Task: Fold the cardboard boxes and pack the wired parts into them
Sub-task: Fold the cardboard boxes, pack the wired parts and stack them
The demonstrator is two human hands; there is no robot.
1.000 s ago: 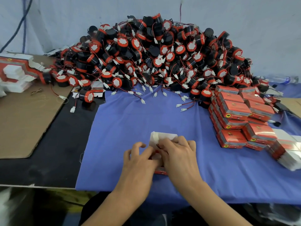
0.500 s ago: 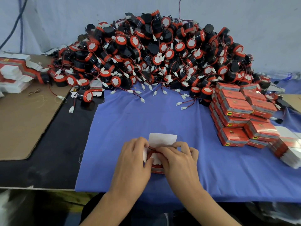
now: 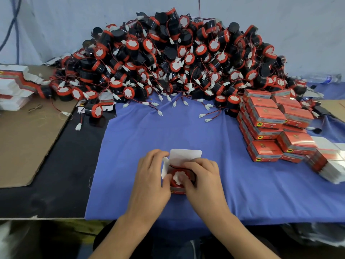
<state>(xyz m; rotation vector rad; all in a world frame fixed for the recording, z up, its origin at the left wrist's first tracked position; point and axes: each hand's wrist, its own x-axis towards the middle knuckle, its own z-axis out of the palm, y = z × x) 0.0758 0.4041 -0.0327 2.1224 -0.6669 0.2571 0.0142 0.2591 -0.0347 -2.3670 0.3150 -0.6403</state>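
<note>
— Blue cloth point(image 3: 186, 128) is covering the middle of the black tabletop point(image 3: 56, 174) on my head feed, and a pale wall point(image 3: 56, 25) is standing behind it. What are you wanting first?

— The hands, and the box.

— Both hands are working at the near edge of the cloth. I'm watching the left hand point(image 3: 149, 176) curling its fingers round the left side of the cardboard box point(image 3: 184, 156). That box is sitting on the cloth between the hands, its white lid flap standing open toward the far side. The right hand point(image 3: 203, 180) is wrapping over the box's right side with bent fingers, and one of its digits is pressing on the white face of the wired part point(image 3: 174, 181).

— So the part is sitting inside?

— Yes, it's lying in the open box, face up, with a red wire running behind it under the flap.

— And the rest?

— I'm seeing a big heap of wired parts point(image 3: 177, 58) piling against the wall, white connectors trailing toward me. Closed red boxes point(image 3: 267, 116) are stacking up on the right, touching the heap, with flat box blanks point(image 3: 328, 165) lying just beside them. A second stack of blanks point(image 3: 13, 85) is sitting far left on a brown cardboard sheet point(image 3: 24, 143), and one loose part point(image 3: 94, 110) is lying on the black top near it.
</note>
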